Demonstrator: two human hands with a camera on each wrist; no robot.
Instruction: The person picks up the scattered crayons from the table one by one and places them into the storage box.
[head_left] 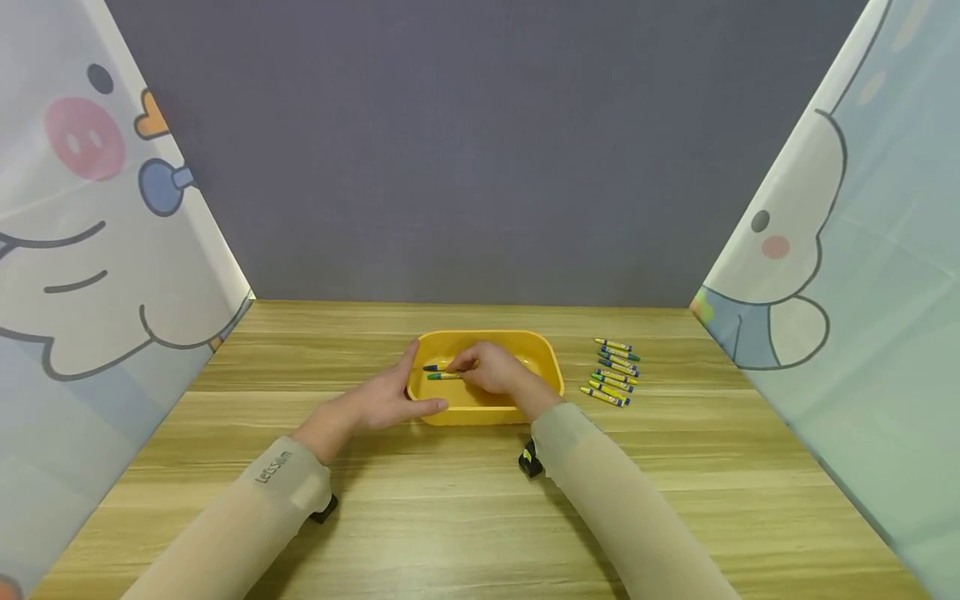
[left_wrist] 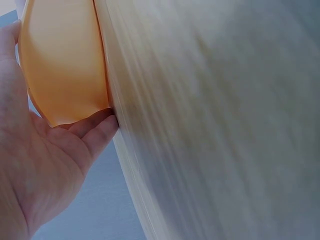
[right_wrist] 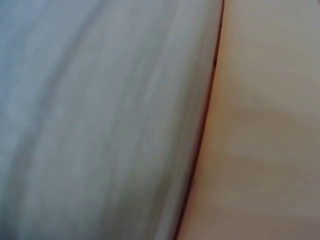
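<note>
A yellow plastic box (head_left: 495,419) sits on the table in front of me. My left hand (head_left: 386,398) grips its left end, the thumb over the near rim and the other fingers along the outer wall. In the left wrist view, the left hand (left_wrist: 55,155) curls against the end of the box (left_wrist: 67,60). My right hand (head_left: 491,367) reaches inside and pinches a crayon low over the box floor. Two crayons show by its fingertips, a blue-tipped crayon (head_left: 435,367) and a green-tipped crayon (head_left: 444,377); their right ends are hidden by the fingers.
Right of the box, several yellow and blue crayons (head_left: 615,375) lie in a loose column on the wood-grain table (head_left: 420,508). A dark grey panel (head_left: 480,158) rises behind the table, and printed cloths (head_left: 885,275) flank both sides. In the right wrist view only table and box wall (right_wrist: 260,125) show.
</note>
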